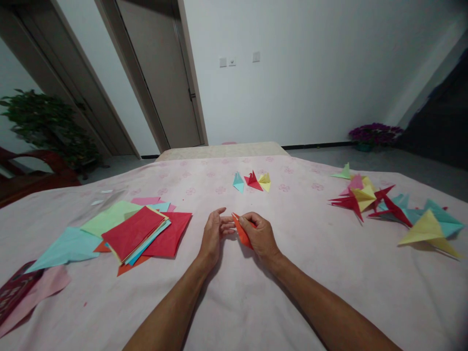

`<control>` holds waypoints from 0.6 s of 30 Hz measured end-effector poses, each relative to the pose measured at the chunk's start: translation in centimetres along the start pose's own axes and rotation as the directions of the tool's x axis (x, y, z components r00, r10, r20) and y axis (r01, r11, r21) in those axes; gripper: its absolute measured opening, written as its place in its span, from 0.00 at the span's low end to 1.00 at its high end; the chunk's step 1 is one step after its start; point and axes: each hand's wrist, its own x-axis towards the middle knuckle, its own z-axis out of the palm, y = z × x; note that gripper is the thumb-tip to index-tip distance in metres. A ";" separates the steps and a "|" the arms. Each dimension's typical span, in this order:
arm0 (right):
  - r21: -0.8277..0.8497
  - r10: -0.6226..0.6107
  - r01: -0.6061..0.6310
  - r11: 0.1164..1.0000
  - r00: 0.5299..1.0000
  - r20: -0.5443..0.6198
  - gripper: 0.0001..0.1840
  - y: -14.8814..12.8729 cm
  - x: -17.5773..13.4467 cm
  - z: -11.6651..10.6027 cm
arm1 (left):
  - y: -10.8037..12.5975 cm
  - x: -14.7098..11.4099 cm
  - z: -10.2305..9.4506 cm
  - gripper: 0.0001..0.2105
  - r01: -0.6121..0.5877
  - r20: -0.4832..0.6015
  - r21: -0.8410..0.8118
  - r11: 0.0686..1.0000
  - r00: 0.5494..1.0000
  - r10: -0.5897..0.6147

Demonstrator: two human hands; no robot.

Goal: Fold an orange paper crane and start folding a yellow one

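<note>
The right hand [261,236] pinches the orange paper [243,235], a folded, narrow piece, between thumb and fingers. The left hand [212,234] is wide, just left of the orange paper, its fingers stretched toward it; whether the fingertips touch it I cannot tell. Both forearms reach in over the counter [226,302], which is covered by a pale pink cloth with a flower print.

Beyond the orange paper, three folded pieces stand in a short row near one another: a blue crane [238,183], a red crane [253,181] and a yellow crane [265,182].

Left of the orange paper, past the left hand, lies a stack [134,231] with a red sheet on top and yellow and blue edges showing below. A larger red sheet [173,239] sticks out from under it on the side nearer the orange paper. Farther left of the orange paper come a green sheet [106,219], a light blue sheet [69,248] and a pink sheet [46,292], the last beside a dark red object [18,292] cut off by the view's edge.

Well to the right of the orange paper, a loose cluster of folded pieces [426,231] in yellow, red, pink, green and blue lies on the cloth, several overlapping.
</note>
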 end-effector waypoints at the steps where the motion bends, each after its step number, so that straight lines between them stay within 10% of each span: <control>1: 0.045 0.022 -0.021 0.999 0.999 -0.035 0.14 0.1 0.2 -0.1 | -0.1 0.0 0.1 0.27 0.033 0.026 0.004 0.999 0.999 -0.033; 7: 0.173 0.072 -0.058 0.983 0.995 -0.073 0.15 0.5 0.7 -0.3 | -0.5 -0.7 1.4 0.30 0.105 0.099 0.153 0.983 0.988 -0.121; 18: 0.046 0.143 -0.147 0.988 0.986 0.087 0.32 2.3 1.3 -0.9 | -1.1 0.5 -0.8 0.22 -0.011 -0.128 0.418 0.908 0.989 0.071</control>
